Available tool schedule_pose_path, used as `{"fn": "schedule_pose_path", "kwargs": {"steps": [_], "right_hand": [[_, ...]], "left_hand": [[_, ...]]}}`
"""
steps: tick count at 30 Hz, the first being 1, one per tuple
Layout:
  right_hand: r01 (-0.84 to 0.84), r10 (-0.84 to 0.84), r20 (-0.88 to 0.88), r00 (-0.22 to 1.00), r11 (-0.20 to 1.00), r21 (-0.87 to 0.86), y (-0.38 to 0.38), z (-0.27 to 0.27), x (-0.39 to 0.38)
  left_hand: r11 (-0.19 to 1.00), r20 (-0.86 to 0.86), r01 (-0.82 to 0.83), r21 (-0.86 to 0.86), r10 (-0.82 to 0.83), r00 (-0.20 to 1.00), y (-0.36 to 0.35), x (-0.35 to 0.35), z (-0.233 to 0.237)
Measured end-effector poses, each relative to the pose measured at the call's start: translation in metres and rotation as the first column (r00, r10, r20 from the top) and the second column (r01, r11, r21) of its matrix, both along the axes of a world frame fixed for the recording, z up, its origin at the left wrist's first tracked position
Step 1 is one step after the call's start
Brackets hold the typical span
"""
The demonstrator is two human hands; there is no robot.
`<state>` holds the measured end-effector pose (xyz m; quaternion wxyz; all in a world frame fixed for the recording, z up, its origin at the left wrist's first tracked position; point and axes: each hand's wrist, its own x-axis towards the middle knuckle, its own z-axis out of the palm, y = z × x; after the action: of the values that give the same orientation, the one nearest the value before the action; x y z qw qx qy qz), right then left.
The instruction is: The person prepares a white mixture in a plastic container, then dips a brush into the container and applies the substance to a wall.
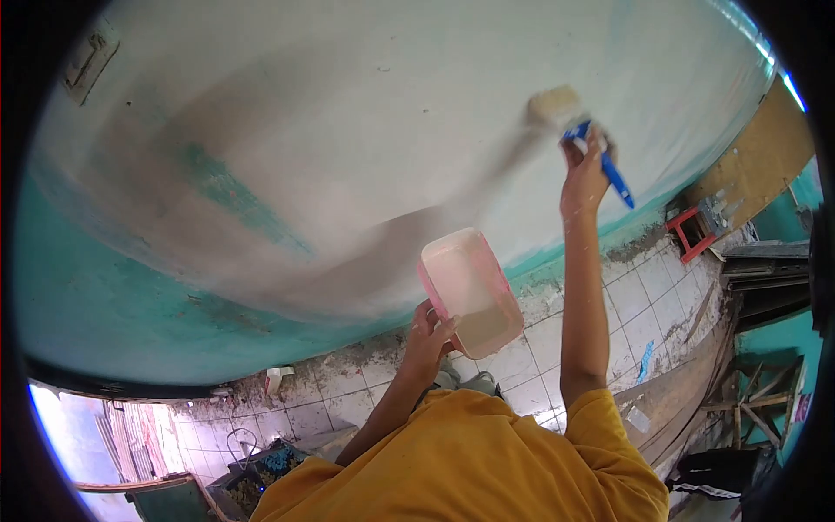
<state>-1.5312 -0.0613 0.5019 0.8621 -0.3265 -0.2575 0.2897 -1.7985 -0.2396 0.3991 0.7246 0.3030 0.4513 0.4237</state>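
Note:
My right hand (587,174) is closed around a paintbrush (619,181) with a blue handle. Its wide pale bristles rest against or very near the wall (452,113), which is whitish over most of its surface with green showing lower down. A pink rectangular tub (474,291) is gripped at its near left edge by my left hand (428,341), thumb on the rim. Inside the tub lies some pale liquid. The tub is tilted in front of my body, apart from the brush.
White floor tiles (565,348) run along the wall's foot. At the right are a red stool (691,235), a brown board (757,148) and stacked dark sheets (765,270). A wooden frame (757,404) stands lower right. A dark patterned item (270,465) lies lower left.

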Motion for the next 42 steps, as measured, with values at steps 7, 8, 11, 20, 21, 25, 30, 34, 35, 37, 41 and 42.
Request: {"fn": "schedule_pose_path", "kwargs": {"steps": [7, 8, 11, 20, 21, 25, 30, 34, 35, 37, 41, 42], "right_hand": [[-0.018, 0.013, -0.014, 1.000, 0.886, -0.463, -0.014, -0.174, -0.009], [-0.015, 0.008, -0.015, 1.000, 0.887, -0.461, -0.010, -0.175, -0.004], [0.098, -0.062, 0.103, 0.993, 0.918, -0.384, 0.000, -0.115, 0.005], [0.040, -0.047, 0.083, 0.995, 0.995, 0.089, 0.007, 0.035, 0.004], [0.004, -0.011, 0.049, 0.999, 0.991, 0.135, 0.009, 0.018, 0.002], [-0.013, 0.008, -0.028, 1.000, 0.988, -0.156, 0.009, -0.111, -0.008], [0.058, -0.049, 0.033, 0.998, 0.920, -0.387, -0.007, -0.161, -0.007], [0.102, -0.064, 0.148, 0.987, 0.958, -0.267, 0.002, -0.055, -0.004], [0.120, -0.079, 0.172, 0.982, 0.962, -0.247, 0.005, -0.025, -0.005], [0.118, -0.099, 0.188, 0.977, 0.989, -0.088, 0.008, 0.022, 0.000], [0.058, -0.063, 0.092, 0.994, 0.996, 0.063, 0.009, 0.040, -0.001], [0.038, -0.043, 0.053, 0.998, 0.995, 0.096, 0.013, 0.017, 0.001]], "left_hand": [[1.000, 0.008, -0.009, 0.024, 0.008, 1.000, 0.012, -0.012, -0.010], [1.000, 0.006, -0.001, 0.014, 0.001, 1.000, 0.013, -0.014, -0.010], [1.000, 0.002, 0.017, 0.006, -0.017, 1.000, 0.013, -0.017, -0.008], [0.998, -0.004, 0.058, 0.016, -0.058, 0.998, 0.015, -0.020, -0.011], [0.998, -0.005, 0.055, 0.015, -0.055, 0.998, 0.015, -0.020, -0.010], [0.999, -0.003, 0.040, 0.020, -0.040, 0.999, 0.012, -0.019, -0.008], [0.999, 0.018, 0.016, 0.028, -0.017, 1.000, 0.009, -0.018, -0.005], [1.000, -0.012, 0.009, -0.001, -0.009, 1.000, 0.007, -0.019, -0.006], [1.000, -0.004, 0.013, 0.005, -0.013, 1.000, 0.006, -0.019, -0.004], [1.000, 0.000, 0.016, 0.010, -0.016, 1.000, 0.004, -0.020, -0.004], [1.000, -0.011, -0.004, 0.016, 0.004, 1.000, 0.003, -0.022, -0.004], [1.000, -0.022, -0.010, 0.013, 0.010, 1.000, 0.003, -0.022, -0.003]]}}
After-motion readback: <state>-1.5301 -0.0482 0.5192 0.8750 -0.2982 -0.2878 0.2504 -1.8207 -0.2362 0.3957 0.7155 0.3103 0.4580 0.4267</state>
